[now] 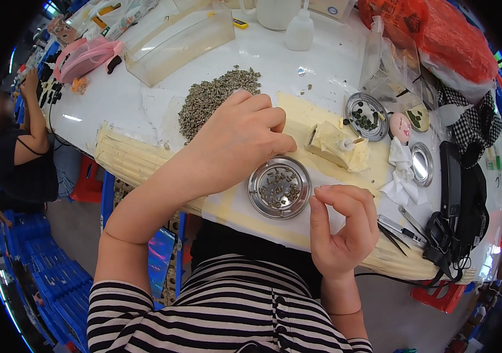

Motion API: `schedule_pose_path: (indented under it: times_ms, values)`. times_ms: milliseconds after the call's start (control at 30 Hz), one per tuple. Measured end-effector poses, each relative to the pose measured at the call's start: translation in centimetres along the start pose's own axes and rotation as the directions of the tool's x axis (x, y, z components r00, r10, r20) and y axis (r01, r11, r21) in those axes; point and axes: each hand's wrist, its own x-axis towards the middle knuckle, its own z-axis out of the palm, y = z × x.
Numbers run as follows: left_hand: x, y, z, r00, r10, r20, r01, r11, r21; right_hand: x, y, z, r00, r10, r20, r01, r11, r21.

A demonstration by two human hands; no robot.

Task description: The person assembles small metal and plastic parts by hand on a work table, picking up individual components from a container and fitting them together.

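My left hand (240, 141) reaches over the far rim of a round metal dish (253, 197), its fingers curled and its thumb and forefinger brought together. Anything between those fingertips is hidden or too small to make out. Small greyish metal pieces (283, 187) lie scattered in the dish. Beside the dish's right rim, my right hand (345, 229) is closed in a pinch, thumb tip near forefinger tip; what it holds, if anything, is too tiny to name. A large heap of similar small pieces (209, 100) sits beyond my left hand.
A taped block (330, 147) with a peg stands beyond the dish. To the right are a dish of dark bits (368, 112), tweezers (393, 238), a knife (401, 228) and a black pouch (471, 203). A clear tray (180, 50) and white bottle (299, 32) stand behind. Another person (21, 147) sits left.
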Motion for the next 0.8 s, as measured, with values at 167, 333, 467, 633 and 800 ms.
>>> schedule_pose_path:
  times_ms: [167,333,467,633,800]
  values:
    - [-0.1,-0.2,0.5,0.999,-0.007,-0.032,0.007,1.0,0.021,0.0,-0.1,0.0,1.0,-0.003,0.002,0.003,1.0,0.005]
    - [-0.6,-0.3,0.5,0.991,-0.046,-0.126,0.041,0.998,-0.037,-0.1,0.0,0.0,1.0,0.003,-0.005,-0.003,1.0,0.01]
    - [-1.0,0.7,-0.4,0.967,-0.134,-0.216,0.06,0.946,-0.318,0.0,-0.1,0.0,0.998,0.07,0.001,-0.07,0.996,0.051]
    - [-1.7,4.0,-0.8,0.93,-0.342,-0.133,0.184,0.747,-0.639,0.1,-0.1,-0.2,0.992,0.119,0.034,-0.121,0.989,0.086]
    - [-1.6,5.4,-0.8,0.942,-0.13,-0.308,0.007,0.928,-0.372,0.1,0.1,-0.2,0.977,0.178,0.116,-0.197,0.963,0.185]
